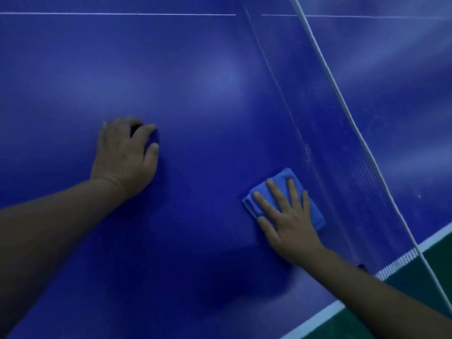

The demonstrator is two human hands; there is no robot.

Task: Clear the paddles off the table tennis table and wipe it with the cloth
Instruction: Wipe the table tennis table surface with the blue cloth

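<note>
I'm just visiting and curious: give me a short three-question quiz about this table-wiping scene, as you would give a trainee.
1. True or false: the right hand lies flat, fingers spread, on the blue cloth.
2. Where is the cloth? A) beside the net B) on the green floor C) under the left hand
3. Fill in: the left hand rests on the bare ______.

Key: 1 true; 2 A; 3 table.
</note>
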